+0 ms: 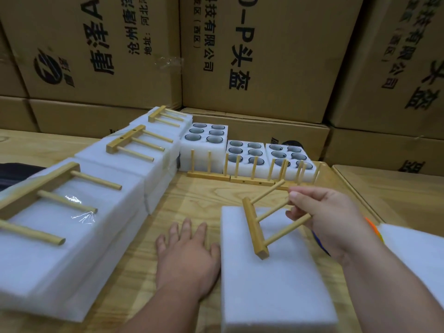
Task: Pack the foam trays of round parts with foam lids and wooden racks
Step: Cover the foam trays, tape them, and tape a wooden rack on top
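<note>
The white rectangular foam lid lies nearest the camera on the light wooden bench, its long axis running away from the viewer.

- To its left, the left hand rests flat on the bench, fingers spread and straight, its edge against the left side of the lid. It holds nothing.
- On the lid, the small wooden rack with three dowel pegs is tilted: the near end of its base bar touches the foam, and the pegs point up and to the right.
- At the right, the right hand pinches the peg ends between thumb and fingers.

The base bar lies roughly parallel to the long axis of the lid. The right hand is the nearer one, so laying the rack flat is judged to fall to it. Further left, three wrapped white foam packs already carry racks; at the back, three open foam trays of round parts await lids.
</note>
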